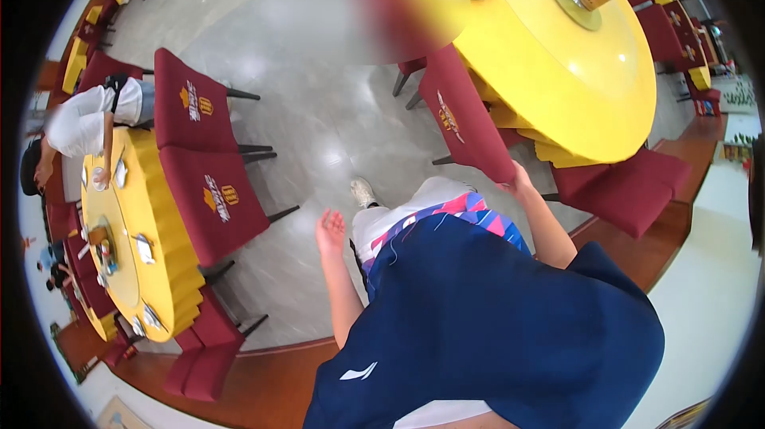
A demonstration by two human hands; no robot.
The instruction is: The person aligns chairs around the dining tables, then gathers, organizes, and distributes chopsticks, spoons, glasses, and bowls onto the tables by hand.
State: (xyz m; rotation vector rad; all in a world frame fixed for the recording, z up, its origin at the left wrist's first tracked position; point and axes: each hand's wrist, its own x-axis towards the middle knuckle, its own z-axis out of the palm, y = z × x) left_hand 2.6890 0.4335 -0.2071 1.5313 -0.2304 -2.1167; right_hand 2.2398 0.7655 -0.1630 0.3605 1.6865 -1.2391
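Beside the yellow-clothed round table [550,50]: one maroon upholstered chair [468,114], right hand [519,180] curled on its backrest edge, left hand [330,230] empty, fingers loosely spread; one-sided pulling could twist it.

A navy top [494,309] bears a white logo [358,372]; pale shoe [362,191].

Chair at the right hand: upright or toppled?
Upright. The chair's backrest stands beside the yellow table, right hand on its corner, dark legs toward the floor. Slight tilt: cannot tell.
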